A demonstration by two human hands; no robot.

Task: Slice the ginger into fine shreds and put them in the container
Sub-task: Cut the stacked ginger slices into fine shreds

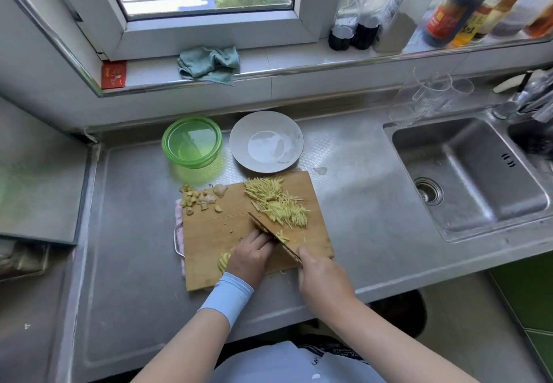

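While the left hand [250, 255] pins firm, likely slippery yellow ginger slices [223, 260], fingers curled, near-left on the rectangular wooden cutting board [209, 233], the right hand [321, 275] clamps the brown-bladed knife [269, 231]. Far-right pale yellow shreds [278, 203] look light and clingy; scoop them by blade.

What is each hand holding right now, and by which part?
The right hand grips the knife by its handle, hidden in the fist. The left hand presses curled fingers onto the ginger stack beside the knife.

Pale blue sleeve band [226, 299] at left wrist, bare right forearm [374, 322]
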